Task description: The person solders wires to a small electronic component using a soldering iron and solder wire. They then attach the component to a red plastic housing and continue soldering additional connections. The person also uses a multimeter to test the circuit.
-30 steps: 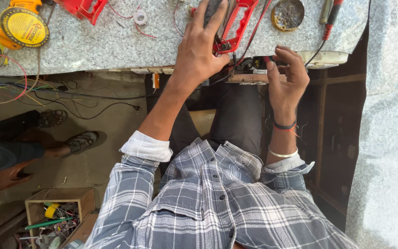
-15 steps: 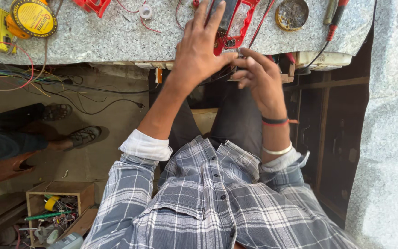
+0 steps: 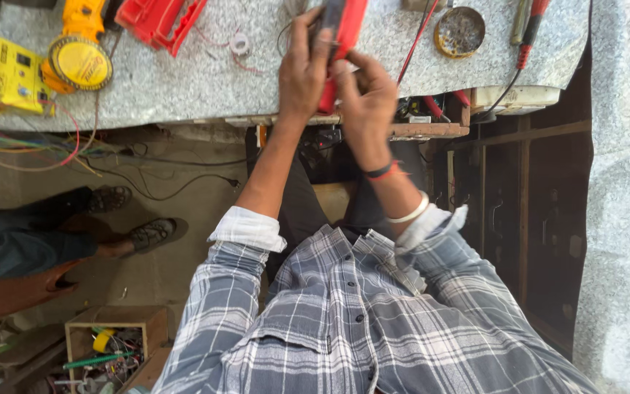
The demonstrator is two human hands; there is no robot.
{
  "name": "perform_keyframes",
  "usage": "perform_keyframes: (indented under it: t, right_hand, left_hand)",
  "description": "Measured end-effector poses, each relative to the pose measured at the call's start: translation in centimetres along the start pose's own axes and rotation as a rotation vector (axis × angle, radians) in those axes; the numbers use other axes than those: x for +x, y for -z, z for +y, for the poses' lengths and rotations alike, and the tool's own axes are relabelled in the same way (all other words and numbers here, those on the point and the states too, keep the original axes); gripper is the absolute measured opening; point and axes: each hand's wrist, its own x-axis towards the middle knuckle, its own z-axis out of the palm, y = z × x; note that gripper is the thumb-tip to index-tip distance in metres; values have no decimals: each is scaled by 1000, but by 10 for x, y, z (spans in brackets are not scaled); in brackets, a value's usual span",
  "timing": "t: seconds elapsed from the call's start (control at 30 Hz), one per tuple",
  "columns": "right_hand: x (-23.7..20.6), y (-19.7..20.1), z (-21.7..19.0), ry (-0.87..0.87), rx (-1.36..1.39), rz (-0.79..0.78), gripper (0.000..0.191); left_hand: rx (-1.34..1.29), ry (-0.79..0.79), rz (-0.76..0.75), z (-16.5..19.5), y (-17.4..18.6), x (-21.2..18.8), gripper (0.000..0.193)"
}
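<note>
At the far left a yellow meter (image 3: pixel 10 75) and a round yellow tape-like reel (image 3: pixel 79 63) are lying on the speckled stone surface (image 3: pixel 184 87), with a bundle of coloured wires (image 3: pixel 23 142) hanging off its edge. Another person's sandalled feet (image 3: pixel 140 232) are resting on the floor below, and a wooden box of small parts (image 3: pixel 111 343) is sitting near the bottom corner. A red plastic casing (image 3: pixel 158 20) is lying further along the top.

In the middle, the left hand (image 3: pixel 302 73) is wrapping its fingers around a long red handheld device (image 3: pixel 340 44) at the near edge of the surface, gripping it firmly. The right hand (image 3: pixel 364 102) is curling its fingers closed against the lower end of that same device, seemingly pinching or pressing something small there; what exactly cannot be made out.

To the right, a round tin of small bits (image 3: pixel 459 31) and red-handled tools (image 3: pixel 530 22) are lying within reach.

The device is hanging partly over the edge, so a slipping grip could be dropping it to the floor, and the thin red lead (image 3: pixel 413 44) trailing beside it could be snagging on the wrists.
</note>
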Motion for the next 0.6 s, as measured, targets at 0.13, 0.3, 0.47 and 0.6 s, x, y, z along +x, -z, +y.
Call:
perform_keyframes:
  t: [0.13, 0.3, 0.47, 0.6]
  right_hand:
    - [-5, -23, -5, 157, -285, 75, 23]
    - [0, -23, -17, 405, -630, 48, 23]
    - [2, -23, -16, 433, -643, 72, 26]
    - [2, -16, -10, 135, -346, 99, 24]
  left_hand:
    - [-435, 137, -56, -28, 4, 5, 52]
    - [-449, 11, -16, -42, 3, 9, 45]
    - [-444, 84, -19, -32, 5, 9, 43]
    - [-282, 182, -23, -9, 2, 5, 43]
